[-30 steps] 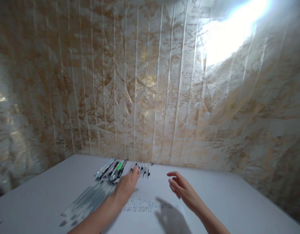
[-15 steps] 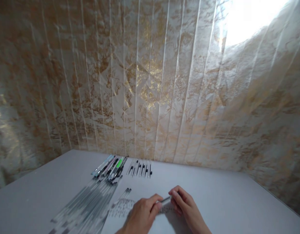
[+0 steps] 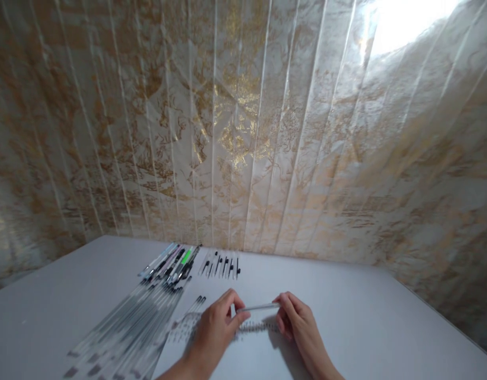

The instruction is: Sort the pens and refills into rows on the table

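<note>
A thin grey pen-like stick point(image 3: 259, 307) spans the gap between my two hands, nearly level above the table. My left hand point(image 3: 221, 322) pinches its left end, and the fingers of my right hand point(image 3: 296, 316) are closed on its right end. Beneath them lies a white paper point(image 3: 227, 361) with rows of small dark marks point(image 3: 257, 327), partly covered by my hands. Two dark-tipped sticks point(image 3: 196, 304) rest just left of my left hand.
Many clear, dark-tipped sticks point(image 3: 136, 322) fan across the left of the white table point(image 3: 370, 322). Behind them lie pens, one with a bright green part point(image 3: 186, 257). Several small clear pieces with black parts point(image 3: 223, 266) stand in a row. A patterned sheet point(image 3: 243, 132) hangs behind.
My hands have moved apart, my left hand shifting left, and more of the stick shows between them, now closer to level. The whole view has shifted slightly, moving the table items left and up.
</note>
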Available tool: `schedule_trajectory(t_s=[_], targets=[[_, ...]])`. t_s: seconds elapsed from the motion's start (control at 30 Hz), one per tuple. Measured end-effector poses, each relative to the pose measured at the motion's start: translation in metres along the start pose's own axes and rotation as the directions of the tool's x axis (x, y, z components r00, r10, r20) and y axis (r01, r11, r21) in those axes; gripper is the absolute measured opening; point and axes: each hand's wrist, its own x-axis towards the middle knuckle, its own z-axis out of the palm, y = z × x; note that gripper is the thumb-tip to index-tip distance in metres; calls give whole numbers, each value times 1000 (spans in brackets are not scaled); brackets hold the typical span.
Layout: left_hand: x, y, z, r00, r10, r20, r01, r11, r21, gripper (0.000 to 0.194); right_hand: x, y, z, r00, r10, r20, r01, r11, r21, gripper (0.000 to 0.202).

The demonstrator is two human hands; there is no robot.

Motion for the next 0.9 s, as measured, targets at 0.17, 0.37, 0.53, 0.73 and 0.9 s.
schedule_trajectory(t_s=[0.17, 0.37, 0.53, 0.73, 0.9], targets=[[0, -3, -1, 996, 85, -39, -84, 996, 25, 10, -1, -3, 0, 999, 1, -36, -1, 1000, -9, 66], [-2, -5, 0, 993, 106, -59, -104, 994, 30, 10, 5, 2, -9, 985, -135, -111, 108, 970, -220, 62], [-4, -5, -1, 989, 145, -25, -144, 989, 41, 22, 6, 3, -10, 975, -194, -108, 160, 952, -260, 58], [0, -10, -1, 997, 46, 55, -50, 996, 80, 49, 4, 3, -8, 966, -252, -59, 227, 934, -275, 53], [-4, -4, 2, 997, 13, 76, -16, 999, 34, 20, 9, 10, -11, 976, -192, -104, 157, 947, -279, 54]])
